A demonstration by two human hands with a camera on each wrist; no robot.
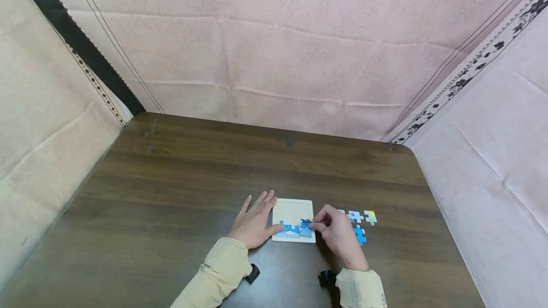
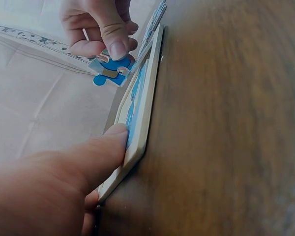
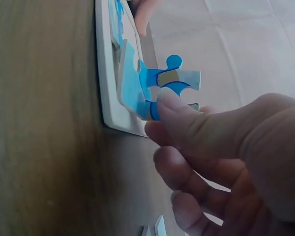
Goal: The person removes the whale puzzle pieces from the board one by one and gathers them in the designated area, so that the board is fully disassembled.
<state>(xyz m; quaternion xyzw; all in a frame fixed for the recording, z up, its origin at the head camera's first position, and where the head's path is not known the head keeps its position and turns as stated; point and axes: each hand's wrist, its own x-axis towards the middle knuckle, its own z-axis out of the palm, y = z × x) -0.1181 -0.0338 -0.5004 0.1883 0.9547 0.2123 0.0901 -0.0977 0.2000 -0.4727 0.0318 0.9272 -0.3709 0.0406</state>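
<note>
A square pale wooden puzzle tray (image 1: pixel 292 207) lies on the table, with blue jigsaw pieces (image 1: pixel 289 232) along its near side. My left hand (image 1: pixel 253 225) spreads over the tray's left edge. Its thumb (image 2: pixel 105 147) rests at the frame, over the pieces. My right hand (image 1: pixel 338 232) pinches a blue jigsaw piece (image 3: pixel 174 78) with a tan patch between thumb and forefinger, above the tray's near right corner. Just under it, a light blue piece (image 3: pixel 132 81) sits tilted at that corner, its edge raised over the rim. The held piece overlaps it in the right wrist view.
Several loose jigsaw pieces lie right of the tray, among them a yellow one (image 1: pixel 370 216) and a blue one (image 1: pixel 359 235), partly behind my right hand. The brown wooden table (image 1: pixel 192 179) is enclosed by pale cloth (image 1: pixel 257 61) at the back and sides.
</note>
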